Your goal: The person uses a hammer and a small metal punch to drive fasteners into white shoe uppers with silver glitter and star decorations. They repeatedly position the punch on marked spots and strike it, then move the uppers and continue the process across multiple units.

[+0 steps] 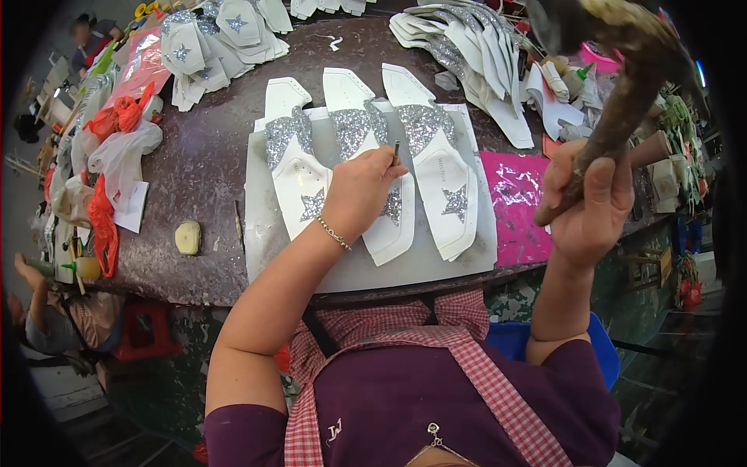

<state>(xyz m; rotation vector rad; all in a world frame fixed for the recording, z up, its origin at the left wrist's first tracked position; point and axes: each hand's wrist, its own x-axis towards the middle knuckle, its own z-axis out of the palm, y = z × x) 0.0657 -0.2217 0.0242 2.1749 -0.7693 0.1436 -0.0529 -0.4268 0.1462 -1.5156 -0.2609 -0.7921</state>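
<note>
My left hand (356, 191) pinches a short metal punch (397, 152), held upright over the middle shoe-upper piece (348, 89). Raised at the right, my right hand (593, 212) is wrapped round the wooden handle of a hammer (605, 128); its head reaches the upper edge of the view. White shoe-upper pieces with silver glitter bands and stars lie in a row on a pale board (366, 280). The left piece (289, 144) is partly beneath my forearm, and the right piece (443, 175) is fully visible. My left hand hides part of the middle one.
Stacks of similar glittery pieces lie at the far left (226, 47) and far right (475, 62). A pink sheet (517, 206) is beside the board. Plastic bags (124, 152) and a yellowish round lump (187, 238) lie left. Another person (70, 319) sits at the left.
</note>
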